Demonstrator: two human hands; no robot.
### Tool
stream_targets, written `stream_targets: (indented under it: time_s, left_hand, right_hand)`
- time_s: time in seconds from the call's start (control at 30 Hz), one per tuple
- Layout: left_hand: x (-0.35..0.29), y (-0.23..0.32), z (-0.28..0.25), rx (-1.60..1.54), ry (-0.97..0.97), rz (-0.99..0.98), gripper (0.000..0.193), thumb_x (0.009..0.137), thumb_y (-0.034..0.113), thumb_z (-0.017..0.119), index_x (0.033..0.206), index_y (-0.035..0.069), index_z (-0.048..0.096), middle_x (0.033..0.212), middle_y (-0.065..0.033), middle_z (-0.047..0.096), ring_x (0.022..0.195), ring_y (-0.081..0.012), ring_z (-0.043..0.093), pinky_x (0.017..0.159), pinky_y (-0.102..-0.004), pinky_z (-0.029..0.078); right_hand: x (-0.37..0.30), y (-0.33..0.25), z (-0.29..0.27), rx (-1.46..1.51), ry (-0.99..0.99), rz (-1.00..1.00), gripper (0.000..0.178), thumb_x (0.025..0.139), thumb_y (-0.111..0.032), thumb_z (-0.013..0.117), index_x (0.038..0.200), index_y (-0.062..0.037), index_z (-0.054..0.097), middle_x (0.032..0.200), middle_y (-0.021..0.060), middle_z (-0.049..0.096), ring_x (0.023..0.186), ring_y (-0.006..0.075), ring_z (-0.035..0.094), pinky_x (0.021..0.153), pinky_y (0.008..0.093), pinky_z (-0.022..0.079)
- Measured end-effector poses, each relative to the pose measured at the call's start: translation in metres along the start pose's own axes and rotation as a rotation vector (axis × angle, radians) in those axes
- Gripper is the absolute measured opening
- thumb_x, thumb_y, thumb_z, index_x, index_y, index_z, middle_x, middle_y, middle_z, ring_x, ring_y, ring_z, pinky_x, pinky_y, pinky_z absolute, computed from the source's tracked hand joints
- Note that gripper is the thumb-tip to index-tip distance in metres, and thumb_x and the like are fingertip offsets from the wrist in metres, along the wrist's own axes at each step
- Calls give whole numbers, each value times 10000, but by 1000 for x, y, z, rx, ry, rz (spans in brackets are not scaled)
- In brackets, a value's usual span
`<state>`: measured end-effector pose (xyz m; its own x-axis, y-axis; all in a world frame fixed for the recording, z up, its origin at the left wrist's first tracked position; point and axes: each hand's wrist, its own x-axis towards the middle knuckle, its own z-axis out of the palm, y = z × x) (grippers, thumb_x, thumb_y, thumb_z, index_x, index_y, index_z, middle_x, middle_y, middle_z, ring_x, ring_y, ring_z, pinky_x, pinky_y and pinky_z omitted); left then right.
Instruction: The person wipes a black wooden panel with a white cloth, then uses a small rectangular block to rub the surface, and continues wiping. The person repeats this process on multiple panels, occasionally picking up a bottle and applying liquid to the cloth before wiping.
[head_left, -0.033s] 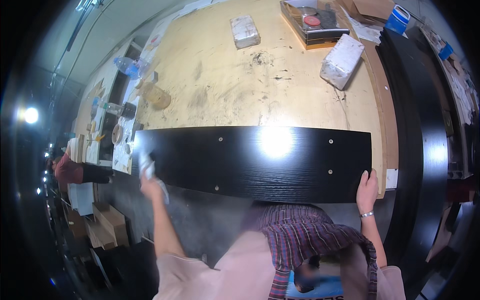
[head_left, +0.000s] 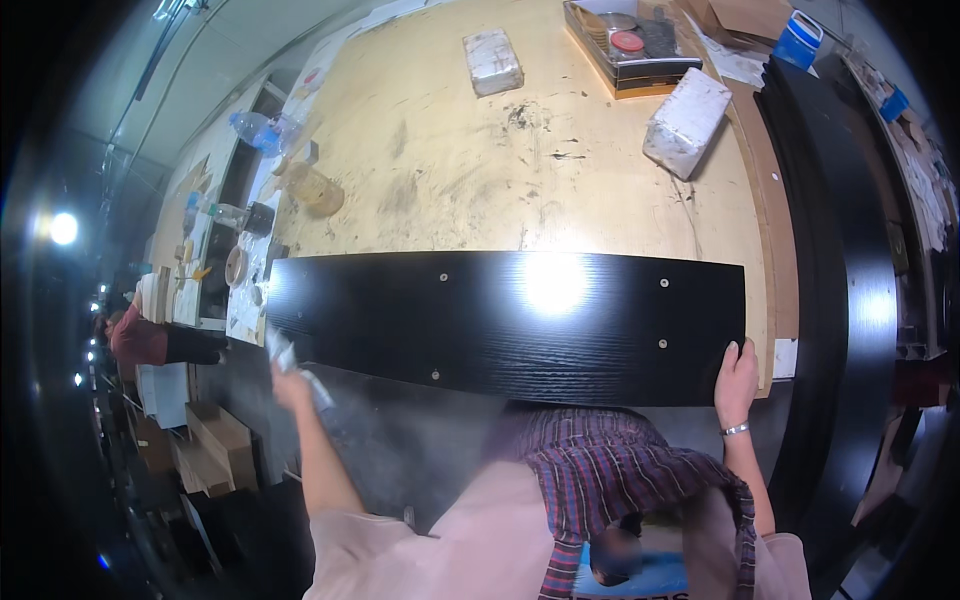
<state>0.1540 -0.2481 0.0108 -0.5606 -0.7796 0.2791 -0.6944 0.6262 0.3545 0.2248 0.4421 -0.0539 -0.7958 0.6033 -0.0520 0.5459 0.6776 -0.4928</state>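
Note:
A long black wood-grain board (head_left: 590, 355) lies across the near side of the table, with several small round metal fittings set in its face. My left hand (head_left: 292, 388) is closed on a white cloth (head_left: 283, 350) at the board's near left corner; the cloth is smeared by motion. At the other end, my right hand (head_left: 736, 388) grips the board's right edge, its fingertips showing along that edge. The rest of that grip is hidden.
Two white wrapped blocks (head_left: 493, 62) and an open box (head_left: 640, 75) of small items sit on the stained table (head_left: 440, 150). A bottle of yellowish liquid (head_left: 314, 190) lies at its left. Dark boards (head_left: 835, 230) stand at right. Another person (head_left: 140, 335) works far left.
My left hand has moved slightly left and nearer to me with the cloth, off the board's face to its near left corner. My right hand stays on the right edge.

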Motion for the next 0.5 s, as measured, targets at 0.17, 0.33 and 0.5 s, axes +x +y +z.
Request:
stream_targets:
  time_s: [0.17, 0.33, 0.5]
  left_hand:
    - [-133, 144, -16, -650, -339, 589, 308, 952, 172, 567, 1223, 84, 683, 1107, -155, 716, 975, -257, 678, 889, -385, 517]
    - [-259, 191, 3, -454, -551, 1414, 406, 815, 182, 718, 1219, 217, 720, 1241, -118, 656, 1147, -318, 604, 1019, -503, 446]
    - [-94, 60, 17, -316, -190, 754, 378, 804, 51, 669, 1178, 82, 715, 1164, -161, 700, 1070, -354, 637, 955, -447, 484]
  right_hand:
    - [3, 6, 1, -19, 51, -45, 451, 1062, -292, 475, 1303, 83, 544, 1071, 320, 651, 1032, 489, 612, 906, 520, 472]
    - [10, 29, 9, -33, 24, -65, 502, 1074, -320, 467, 1310, 118, 532, 1150, 333, 645, 1092, 488, 605, 953, 494, 467]
    - [9, 18, 2, -32, -31, -8, 479, 1079, -317, 461, 1315, 93, 535, 1162, 322, 643, 1095, 482, 597, 960, 487, 458]
